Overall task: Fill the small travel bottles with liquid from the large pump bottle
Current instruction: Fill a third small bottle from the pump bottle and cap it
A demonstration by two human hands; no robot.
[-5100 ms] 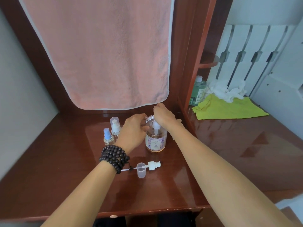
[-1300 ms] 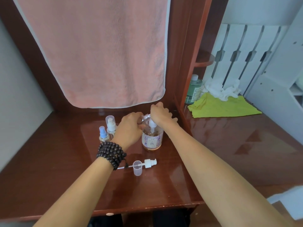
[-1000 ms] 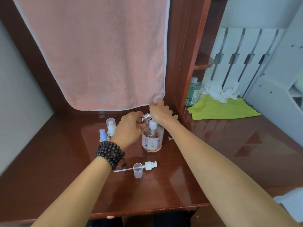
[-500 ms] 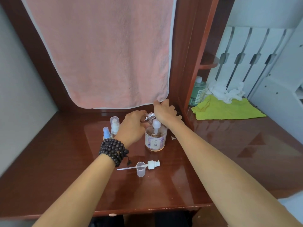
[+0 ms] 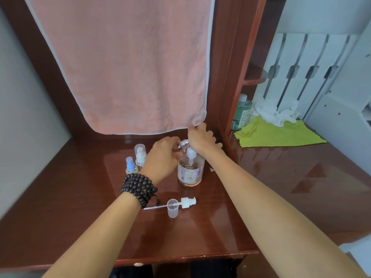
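Note:
The large pump bottle [image 5: 190, 172], clear glass with a flowered label and pinkish liquid, stands on the dark wooden desk [image 5: 80, 207]. My right hand [image 5: 201, 140] lies on top of its white pump head. My left hand [image 5: 163, 159] grips a small clear travel bottle [image 5: 184, 144], tilted with its threaded neck at the pump spout. Left of my hand stand two capped travel bottles, one with a blue sprayer [image 5: 130, 165] and one with a white pump [image 5: 140, 154]. A loose white pump top with its tube [image 5: 185, 202] and a clear cap [image 5: 172, 208] lie in front.
A pink towel [image 5: 124, 63] hangs behind the desk. A wooden upright [image 5: 232, 93] divides off the right side, where a green bottle [image 5: 242, 113], a yellow-green cloth [image 5: 279, 134] and crumpled white tissue [image 5: 276, 113] lie. The desk's front edge is near me.
Both hands have stayed at the pump bottle with the small bottle held at the spout. Only the view has shifted slightly.

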